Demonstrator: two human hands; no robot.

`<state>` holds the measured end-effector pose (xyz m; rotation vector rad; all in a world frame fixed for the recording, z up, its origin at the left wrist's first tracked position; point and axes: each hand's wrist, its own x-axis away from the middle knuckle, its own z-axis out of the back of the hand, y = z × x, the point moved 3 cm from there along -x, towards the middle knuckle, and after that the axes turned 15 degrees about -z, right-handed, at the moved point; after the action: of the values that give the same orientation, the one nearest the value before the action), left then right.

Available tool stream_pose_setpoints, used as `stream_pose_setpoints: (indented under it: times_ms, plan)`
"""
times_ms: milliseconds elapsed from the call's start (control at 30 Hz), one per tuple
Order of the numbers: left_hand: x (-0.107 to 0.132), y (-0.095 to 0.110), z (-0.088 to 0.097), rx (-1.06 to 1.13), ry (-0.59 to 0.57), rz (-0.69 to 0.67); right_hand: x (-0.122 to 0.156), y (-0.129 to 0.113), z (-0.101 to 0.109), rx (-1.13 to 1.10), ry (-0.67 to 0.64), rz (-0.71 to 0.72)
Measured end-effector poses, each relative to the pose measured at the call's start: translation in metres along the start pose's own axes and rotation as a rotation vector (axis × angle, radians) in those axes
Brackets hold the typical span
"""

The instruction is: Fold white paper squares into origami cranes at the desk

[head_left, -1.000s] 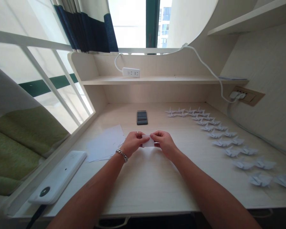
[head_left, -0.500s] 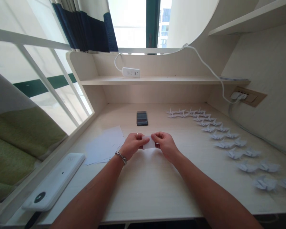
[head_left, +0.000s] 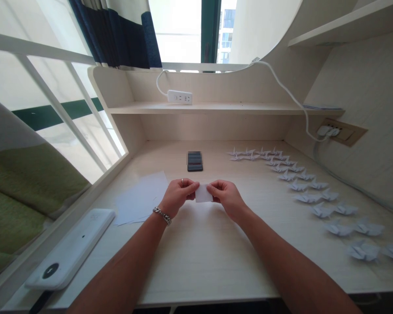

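Observation:
A small white square of paper (head_left: pixel 203 194) is held up between my hands, above the middle of the desk. My left hand (head_left: pixel 180 194), with a ring and a chain bracelet, pinches its left edge between thumb and fingers. At the right edge, my right hand (head_left: pixel 225 194) pinches it the same way. Whether the paper is folded in layers I cannot tell. Several loose white sheets (head_left: pixel 139 198) lie on the desk left of my left hand. Folded white paper cranes (head_left: pixel 298 186) stand in rows along the right side.
A dark phone (head_left: pixel 195 161) lies beyond my hands. At the left edge of the desk (head_left: pixel 212 261) rests a long white device (head_left: pixel 75 246) with a dark cable. A white power strip (head_left: pixel 180 97) sits on the back shelf (head_left: pixel 216 109); its cord runs toward the wall socket (head_left: pixel 345 131).
My left hand has shifted slightly left, its thumb now nearer the paper's edge, so more of the paper shows. My right hand has barely moved. The view has tilted slightly.

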<state>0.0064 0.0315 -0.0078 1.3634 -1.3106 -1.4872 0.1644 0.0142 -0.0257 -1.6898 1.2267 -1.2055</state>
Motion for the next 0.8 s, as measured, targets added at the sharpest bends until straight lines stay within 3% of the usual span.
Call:
stream_pose_setpoints:
  times_ms: [133,300,533,800]
  plan:
    - [-0.001,0.004,0.006,0.015,0.057,0.002,-0.002,0.001,0.003,0.038,0.031,0.009]
    - [0.005,0.004,-0.004,-0.027,-0.076,0.017,-0.004,0.004,0.004,0.110,0.033,0.055]
    - [0.004,0.005,-0.002,-0.142,-0.058,-0.036,-0.001,0.004,0.003,0.248,-0.029,0.047]
    - [0.005,0.012,0.001,-0.161,-0.139,-0.024,0.002,-0.001,0.003,0.343,-0.028,0.126]
